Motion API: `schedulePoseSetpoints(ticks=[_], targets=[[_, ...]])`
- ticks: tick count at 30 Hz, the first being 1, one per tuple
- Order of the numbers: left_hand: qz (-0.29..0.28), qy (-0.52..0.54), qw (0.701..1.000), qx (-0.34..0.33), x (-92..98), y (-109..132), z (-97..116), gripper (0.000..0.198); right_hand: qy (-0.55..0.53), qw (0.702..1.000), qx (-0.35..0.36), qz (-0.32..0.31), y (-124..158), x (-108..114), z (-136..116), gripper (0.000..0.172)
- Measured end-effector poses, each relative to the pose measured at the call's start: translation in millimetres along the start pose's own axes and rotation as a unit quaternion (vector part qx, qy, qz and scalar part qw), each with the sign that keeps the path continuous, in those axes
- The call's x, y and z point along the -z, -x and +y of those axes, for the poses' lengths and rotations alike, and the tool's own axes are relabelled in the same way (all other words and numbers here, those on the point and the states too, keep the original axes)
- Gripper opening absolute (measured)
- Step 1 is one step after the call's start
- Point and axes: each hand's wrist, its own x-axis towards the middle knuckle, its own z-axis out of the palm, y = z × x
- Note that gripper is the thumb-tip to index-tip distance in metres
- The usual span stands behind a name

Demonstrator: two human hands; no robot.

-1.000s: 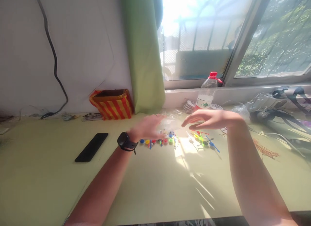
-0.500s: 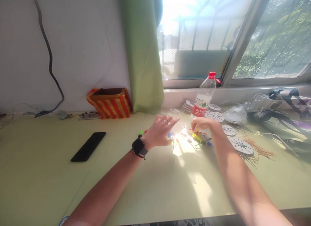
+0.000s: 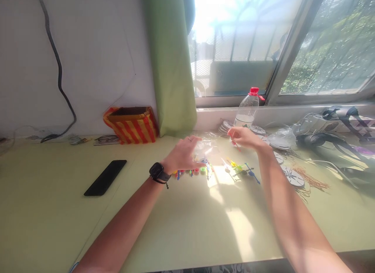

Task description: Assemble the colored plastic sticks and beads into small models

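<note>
Several coloured pieces (image 3: 202, 170) lie on sunlit table (image 3: 58, 226), bunched within easy reach below left hand (image 3: 181, 153), thumb and fingers apart. Right hand (image 3: 244, 137), fingers clamped on red piece (image 3: 238, 148) before bottle (image 3: 248, 108), apparently grips one end so shaft hangs free; glare blurs exact contact.

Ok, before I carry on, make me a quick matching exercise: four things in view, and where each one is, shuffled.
Things:
1. red pointer
2. black watch
3. striped box
4. bottle

Places:
A. beside the green curtain
B. held in the fingers of the right hand
C. partly hidden behind the right hand
D. at the wrist of the left hand

Pairs: 1-B, 2-D, 3-A, 4-C
</note>
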Motion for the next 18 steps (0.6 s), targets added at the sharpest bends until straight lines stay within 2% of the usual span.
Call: schedulePoseSetpoints(ticks=[3, 5, 8, 11, 16, 18], targets=[[-0.022, 0.081, 0.996, 0.038, 0.7, 1, -13, 0.082, -0.091, 0.989, 0.031, 0.112, 5, 6, -21, 0.016], [-0.053, 0.131, 0.988, 0.067, 1.2, 2, -20, 0.083, -0.173, 0.975, 0.054, 0.131, 11, 10, -37, 0.014], [-0.098, 0.188, 0.972, 0.106, 2.1, 3, -24, 0.084, -0.274, 0.949, 0.103, 0.114, 18, 15, -58, 0.023], [-0.119, 0.229, 0.96, 0.108, 3.5, 1, -24, 0.086, -0.322, 0.933, 0.125, 0.101, 22, 11, -73, 0.029], [-0.12, 0.304, 0.941, 0.083, 9.4, -1, -19, 0.079, -0.344, 0.93, 0.123, 0.034, 18, -6, -87, 0.037], [-0.093, 0.338, 0.933, 0.075, 12.9, -1, -19, 0.078, -0.327, 0.935, 0.136, 0.014, 17, -10, -89, 0.038]])
